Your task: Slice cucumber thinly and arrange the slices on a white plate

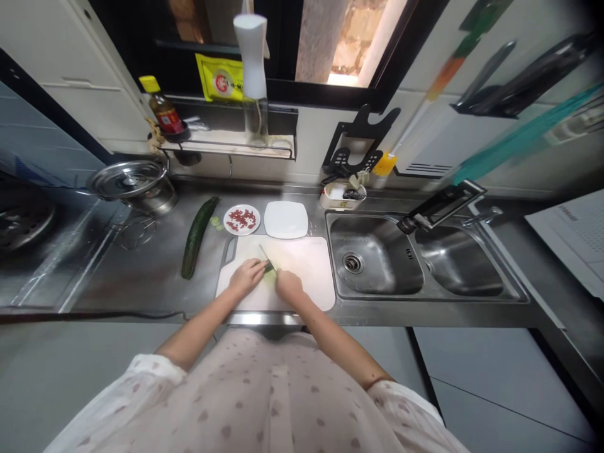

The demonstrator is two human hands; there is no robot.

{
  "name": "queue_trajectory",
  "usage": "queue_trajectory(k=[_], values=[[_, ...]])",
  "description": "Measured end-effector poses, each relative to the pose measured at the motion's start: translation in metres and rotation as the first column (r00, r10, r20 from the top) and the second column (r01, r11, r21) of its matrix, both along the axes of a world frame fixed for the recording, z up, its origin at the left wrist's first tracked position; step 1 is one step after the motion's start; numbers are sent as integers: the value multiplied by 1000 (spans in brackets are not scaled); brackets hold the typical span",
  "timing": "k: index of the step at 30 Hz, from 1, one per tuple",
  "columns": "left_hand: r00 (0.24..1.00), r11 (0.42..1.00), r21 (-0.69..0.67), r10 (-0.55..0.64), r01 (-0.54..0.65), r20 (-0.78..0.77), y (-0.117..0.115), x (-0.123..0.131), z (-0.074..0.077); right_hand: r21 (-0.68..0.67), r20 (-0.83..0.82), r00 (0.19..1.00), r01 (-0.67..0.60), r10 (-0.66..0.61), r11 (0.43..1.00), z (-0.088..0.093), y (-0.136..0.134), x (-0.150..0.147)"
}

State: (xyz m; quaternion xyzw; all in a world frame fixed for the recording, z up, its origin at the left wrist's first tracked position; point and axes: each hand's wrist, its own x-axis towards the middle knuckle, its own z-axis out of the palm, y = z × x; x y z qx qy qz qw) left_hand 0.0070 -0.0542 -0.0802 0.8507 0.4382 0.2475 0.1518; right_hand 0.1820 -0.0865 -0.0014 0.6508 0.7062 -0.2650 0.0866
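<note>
On a white cutting board (311, 277) at the counter's front edge, my left hand (246, 278) presses its fingers on a small dark-green piece of cucumber (268, 267). My right hand (289, 287) is closed around the handle of a kitchen knife (265, 252), whose blade points away from me and lies against the cucumber piece. Pale green cut bits (269, 280) show between the hands. A long whole cucumber (199, 238) rests on the counter to the left. Behind the board are a round plate (235, 230) with chopped red pieces and a white square plate (285, 219).
A double steel sink (377, 292) with a black faucet (436, 207) is right of the board. At the back left stands a lidded steel pot (150, 195). Green end slices (216, 222) lie near the round plate. A shelf (221, 148) holds bottles above the counter.
</note>
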Motion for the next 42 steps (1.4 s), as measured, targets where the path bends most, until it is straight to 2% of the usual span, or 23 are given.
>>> queue_trajectory(k=[8, 22, 32, 42], values=[[1000, 1000, 11, -2, 3, -9, 0, 0, 1, 0, 34, 999, -16, 16, 1000, 0, -8, 3], [1000, 1000, 3, 1, -1, -9, 1, 0, -1, -6, 17, 1000, 25, -25, 1000, -7, -2, -1], [1000, 1000, 27, -1, 1, 3, 2, 0, -2, 16, 17, 999, 42, -42, 999, 1, 9, -11], [1000, 1000, 31, -2, 2, -2, 2, 0, -1, -7, 93, 995, 29, -28, 1000, -1, -30, 8]])
